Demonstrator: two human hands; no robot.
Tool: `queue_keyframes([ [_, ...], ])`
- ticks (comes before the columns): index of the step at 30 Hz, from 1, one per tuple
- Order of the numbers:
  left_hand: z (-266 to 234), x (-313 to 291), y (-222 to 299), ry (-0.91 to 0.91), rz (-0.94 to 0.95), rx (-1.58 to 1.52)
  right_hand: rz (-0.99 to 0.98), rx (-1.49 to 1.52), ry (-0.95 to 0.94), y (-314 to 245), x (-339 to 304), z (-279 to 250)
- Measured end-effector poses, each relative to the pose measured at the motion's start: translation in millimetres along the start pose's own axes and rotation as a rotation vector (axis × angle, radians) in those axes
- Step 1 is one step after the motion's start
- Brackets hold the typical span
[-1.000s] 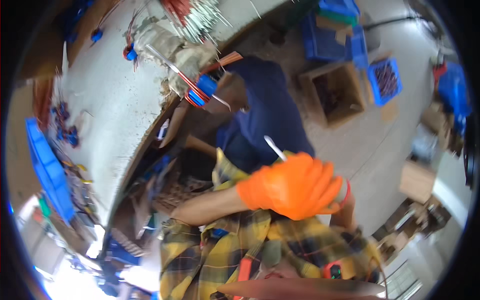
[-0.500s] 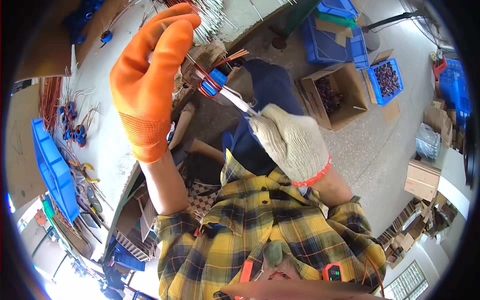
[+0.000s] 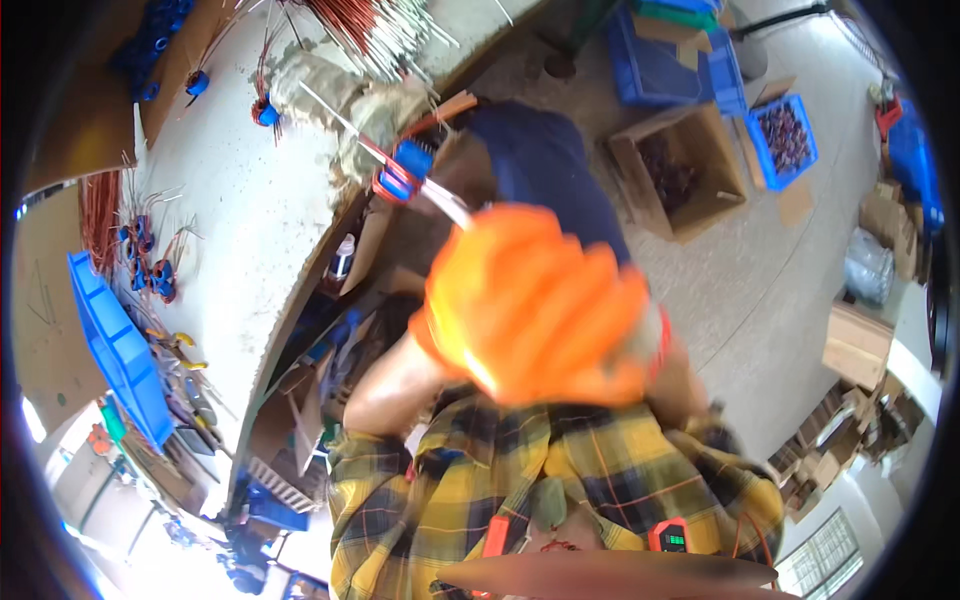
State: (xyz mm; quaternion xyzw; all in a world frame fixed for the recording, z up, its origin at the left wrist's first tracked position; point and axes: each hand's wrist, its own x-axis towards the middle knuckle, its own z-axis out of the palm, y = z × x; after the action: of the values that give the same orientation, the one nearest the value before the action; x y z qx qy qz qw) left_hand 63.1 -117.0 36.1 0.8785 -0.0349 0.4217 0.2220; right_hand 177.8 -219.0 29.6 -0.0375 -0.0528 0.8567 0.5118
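Note:
My left hand [image 3: 540,305], in an orange rubber glove, lies across my right hand and is smeared by motion, so its finger grip is unclear. Beneath it, my right hand [image 3: 645,350] wears a pale knitted glove with a red cuff; its fingers are hidden. A thin white rod or sleeve [image 3: 447,202] runs out from under the gloves. At its far end is a blue ring-shaped coil [image 3: 405,170] wound with reddish copper wire. Light straight leads [image 3: 335,112] point from the coil toward the bench. A whitish, rough lump [image 3: 375,125] stands on the bench edge beside it.
On the pale workbench [image 3: 225,260] at left lie several wound coils [image 3: 150,275], wire bundles [image 3: 370,30] and a blue tray [image 3: 120,350]. To the right on the floor stand an open carton [image 3: 690,190] and a blue crate of small parts [image 3: 785,140].
My left hand has left the bench side near the coil and moved right and down, over my right hand. The coil has shifted slightly left in view.

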Motion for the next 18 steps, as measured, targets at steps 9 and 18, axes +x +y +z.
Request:
queue_keyframes([
  [9, -30.5, 26.5, -39.8, 0.405, -0.069, 0.013, 0.040, -1.230, 0.810, 24.5, -68.1, 8.2],
  [18, -74.8, 11.6, -82.3, 0.246, -0.751, -0.125, -0.141, -1.490, 0.847, 17.6, -22.4, 18.9],
])
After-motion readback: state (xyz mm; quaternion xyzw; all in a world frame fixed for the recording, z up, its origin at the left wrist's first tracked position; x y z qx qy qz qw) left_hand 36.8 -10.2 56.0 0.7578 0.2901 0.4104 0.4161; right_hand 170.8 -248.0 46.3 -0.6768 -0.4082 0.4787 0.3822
